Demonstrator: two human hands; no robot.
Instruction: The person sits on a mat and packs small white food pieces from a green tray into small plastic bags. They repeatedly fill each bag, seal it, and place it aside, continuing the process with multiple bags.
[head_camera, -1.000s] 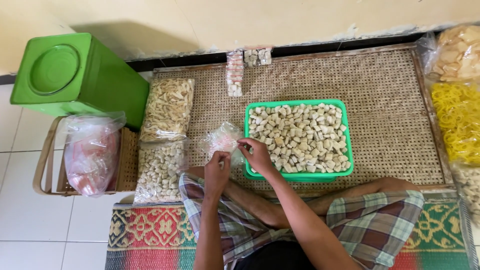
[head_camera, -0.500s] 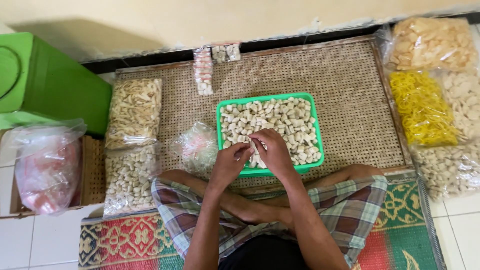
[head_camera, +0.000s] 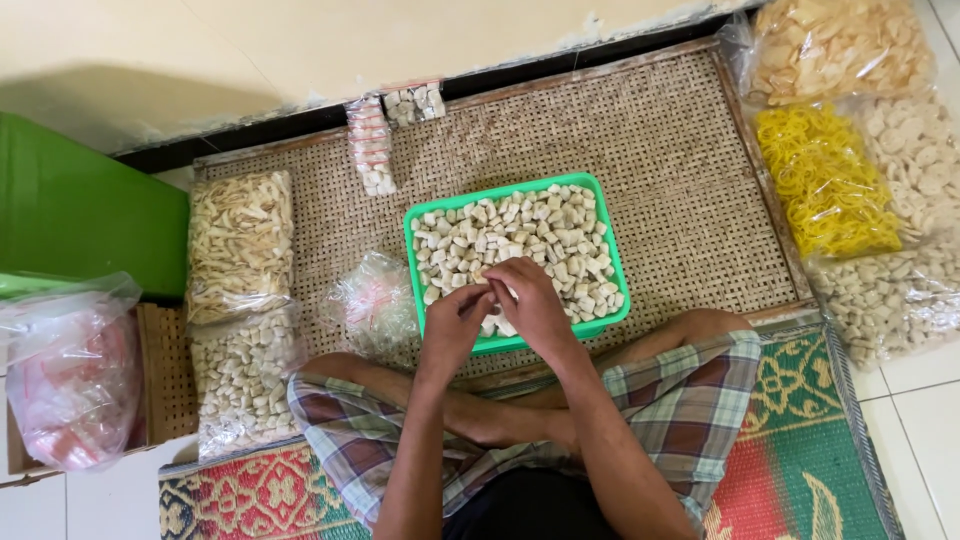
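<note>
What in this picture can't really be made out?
- What the left hand and right hand pinch: hidden by the fingers.
- Near edge of the green tray: covered by the hands.
- Green bin: cut off by the left edge.
- Pink bag contents: blurred by plastic.

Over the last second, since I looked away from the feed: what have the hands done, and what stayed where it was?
Both hands left the small clear bag beside the tray and came together over the near edge of the green tray of pale pieces. The left hand and right hand now meet fingertip to fingertip; what they pinch is too small to tell. The tray, woven mat and filled bags kept their places.
</note>
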